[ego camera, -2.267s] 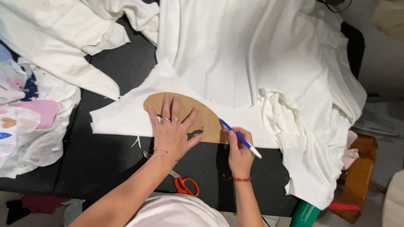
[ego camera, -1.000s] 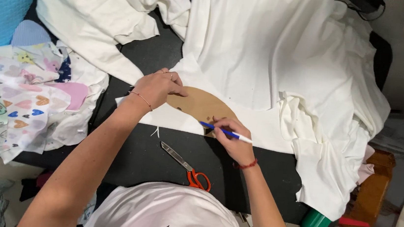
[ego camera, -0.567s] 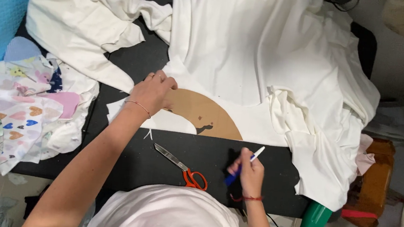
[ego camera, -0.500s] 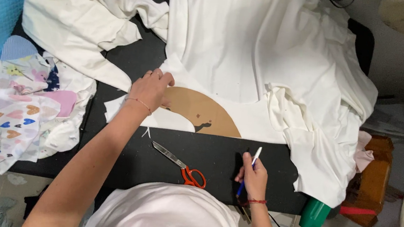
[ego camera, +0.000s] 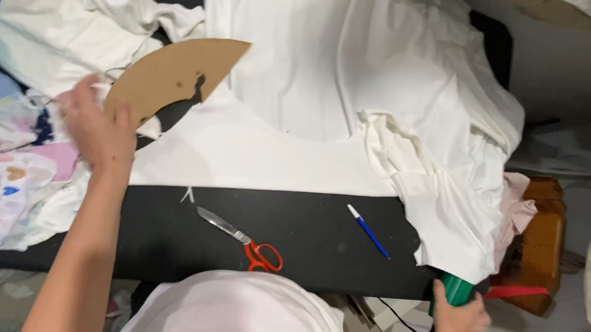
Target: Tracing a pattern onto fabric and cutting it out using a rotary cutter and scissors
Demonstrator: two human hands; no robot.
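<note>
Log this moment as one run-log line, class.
left hand: lifting cardboard template | right hand: on green tool | pen, scissors: on table

A sewing workshop (fabric (ego camera: 362, 71) heaps, scissors (ego camera: 241, 239), cardboard pattern (ego camera: 171, 74)).

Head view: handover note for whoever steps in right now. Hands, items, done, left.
Left hand holds the brown cardboard template, lifted off the white fabric.
Right hand grips a green object at the table's right edge.
Blue pen and orange-handled scissors lie free on the black table.
Done: template off the fabric; any traced line is not visible.
Left: fabric looks uncut.
</note>
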